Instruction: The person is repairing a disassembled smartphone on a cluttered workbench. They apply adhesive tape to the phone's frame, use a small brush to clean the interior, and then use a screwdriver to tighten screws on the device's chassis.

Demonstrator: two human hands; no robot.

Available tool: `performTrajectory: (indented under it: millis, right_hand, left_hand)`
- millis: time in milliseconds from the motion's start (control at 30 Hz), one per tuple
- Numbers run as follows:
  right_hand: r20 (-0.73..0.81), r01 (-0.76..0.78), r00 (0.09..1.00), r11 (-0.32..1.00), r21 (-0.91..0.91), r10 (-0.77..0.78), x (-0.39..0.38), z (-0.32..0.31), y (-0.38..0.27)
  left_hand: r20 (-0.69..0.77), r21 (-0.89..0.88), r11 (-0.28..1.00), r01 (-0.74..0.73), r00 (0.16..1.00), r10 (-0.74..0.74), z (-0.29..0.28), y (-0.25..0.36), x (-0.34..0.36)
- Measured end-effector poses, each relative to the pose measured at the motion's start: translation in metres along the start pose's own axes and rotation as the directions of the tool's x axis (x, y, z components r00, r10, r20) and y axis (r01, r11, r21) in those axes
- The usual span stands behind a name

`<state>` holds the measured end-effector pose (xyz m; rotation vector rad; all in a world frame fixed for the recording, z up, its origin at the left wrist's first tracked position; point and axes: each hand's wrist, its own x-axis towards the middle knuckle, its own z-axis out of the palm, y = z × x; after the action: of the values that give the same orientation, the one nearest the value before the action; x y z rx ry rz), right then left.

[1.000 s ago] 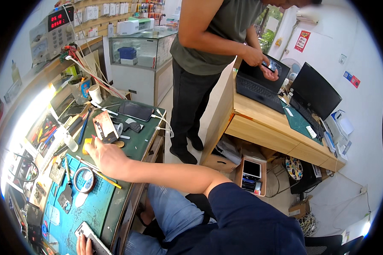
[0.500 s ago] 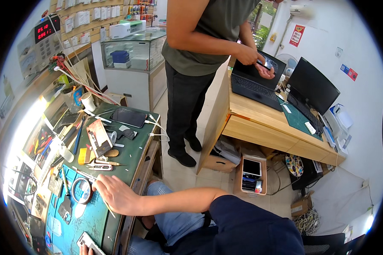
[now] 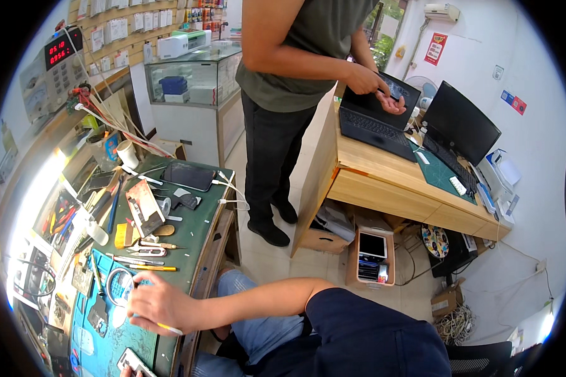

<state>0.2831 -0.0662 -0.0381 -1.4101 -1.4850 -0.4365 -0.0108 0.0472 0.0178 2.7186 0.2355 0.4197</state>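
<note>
Phone [image 3: 132,358] touched by left hand [image 3: 127,372], its openness unclear, right hand [image 3: 163,306] curled around slender tool [image 3: 170,328]

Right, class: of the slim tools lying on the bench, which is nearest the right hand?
The yellow-orange pencil-like tool, just beyond the right hand; the slim silvery tool alongside it lies farther away and lacks that colour.
</note>
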Motion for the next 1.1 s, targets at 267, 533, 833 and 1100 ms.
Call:
performTrajectory:
  millis: [267, 533, 833, 1100]
  right_hand:
    - [0.158, -0.126, 0.983, 0.966, 0.224, 0.092, -0.014, 0.013, -0.022]
    - [0.187, -0.134, 0.979, 0.950, 0.281, 0.083, -0.014, 0.017, -0.015]
    - [0.500, -0.338, 0.853, 0.886, 0.318, 0.146, 0.024, -0.009, -0.038]
    - [0.557, -0.320, 0.825, 0.890, 0.324, 0.094, 0.025, 0.003, -0.038]
  left_hand:
    - [0.040, 0.000, 0.999, 0.051, 0.998, -0.051, -0.005, -0.001, 0.002]
    - [0.077, 0.062, 0.991, 0.120, 0.989, -0.124, -0.005, -0.003, -0.006]
    - [-0.035, 0.092, 0.996, 0.007, 0.999, -0.004, -0.004, -0.011, 0.006]
    - [-0.045, 0.050, 0.999, 0.008, 0.999, -0.006, 0.004, -0.016, -0.004]
